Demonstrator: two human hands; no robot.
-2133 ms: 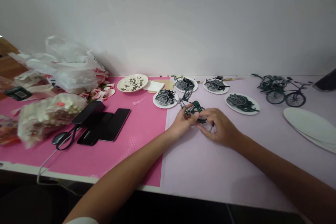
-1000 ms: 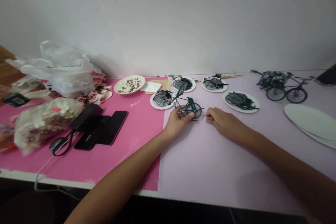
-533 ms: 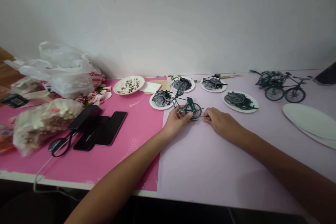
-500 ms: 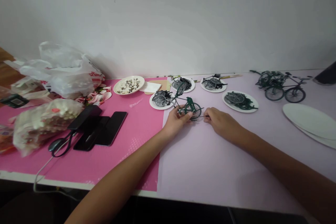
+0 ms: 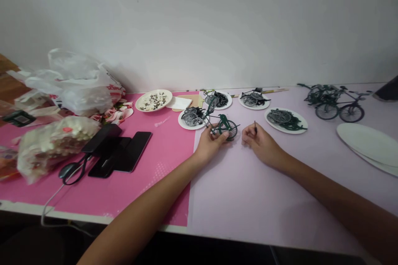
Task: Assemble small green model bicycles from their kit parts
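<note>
left hand (image 5: 207,145) pinches green bike (image 5: 227,125) low; right hand (image 5: 260,144), just beside, holds dark stick (image 5: 255,128)

Model bike (image 5: 229,125) was part. hidden by L hand (image 5: 209,145); thin pc. (image 5: 255,127) in R hand (image 5: 258,143) was too sm. to ID.

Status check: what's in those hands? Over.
Left hand: holding dark-green model bicycle. Right hand: apart from it, fingers around thin dark rod. Near bicycle: round white plate holding grey spoked wheels.

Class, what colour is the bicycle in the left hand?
The bicycle is mostly dark green, shown in the head view.
</note>
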